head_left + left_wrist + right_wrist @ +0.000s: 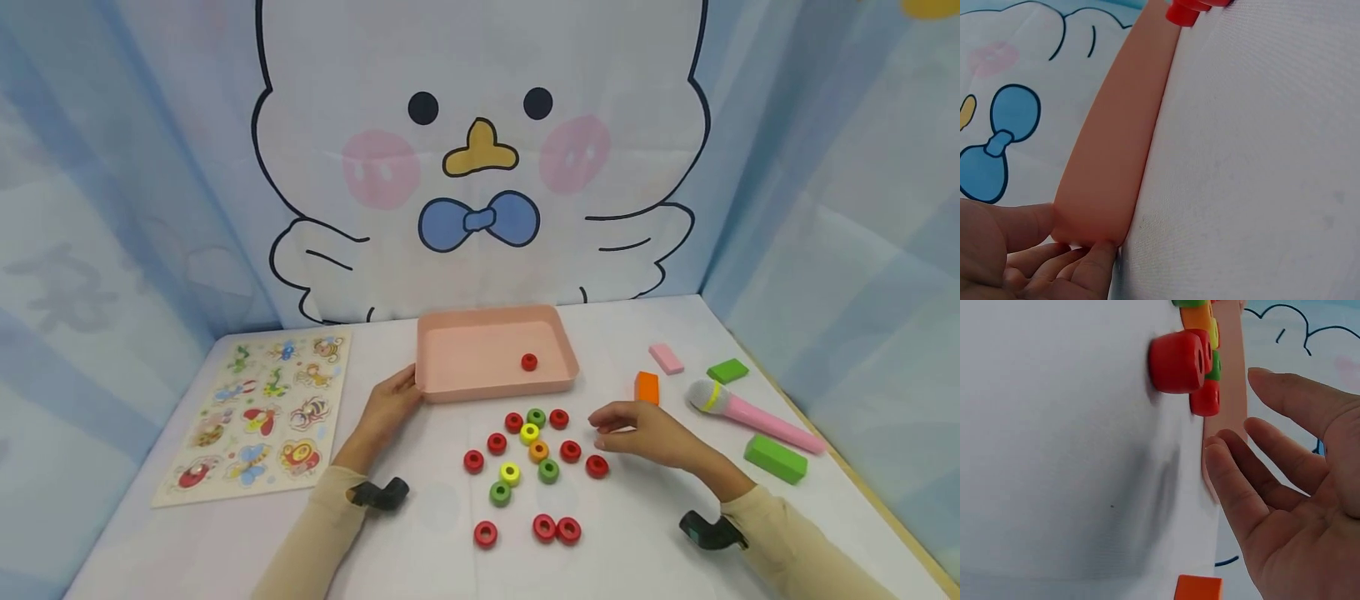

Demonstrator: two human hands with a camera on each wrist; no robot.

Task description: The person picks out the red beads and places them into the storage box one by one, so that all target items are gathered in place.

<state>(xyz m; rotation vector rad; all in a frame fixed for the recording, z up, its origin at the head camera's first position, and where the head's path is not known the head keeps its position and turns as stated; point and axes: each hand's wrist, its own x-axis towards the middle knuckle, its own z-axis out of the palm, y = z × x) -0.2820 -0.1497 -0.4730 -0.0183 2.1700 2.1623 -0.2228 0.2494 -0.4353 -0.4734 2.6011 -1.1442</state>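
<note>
A shallow pink tray point(457, 393) stands at the back of the table with one red ring bead point(529, 362) inside. My left hand point(390, 408) holds the tray's front left corner. In the left wrist view, the thumb is near the rim and bent fingers point(1094, 269) touch the lower corner. Several red, green, yellow and orange ring beads lie scattered in front of the tray. Just right of them my right hand point(645, 433) hovers with fingers apart and nothing between them. Nearest to it is a red bead point(597, 466).
A picture board of insects point(262, 417) lies at the left. On the right are an orange block point(647, 388), a pink block point(666, 358), green blocks point(776, 458) and a pink toy microphone point(765, 417). A printed curtain hangs behind the table.
</note>
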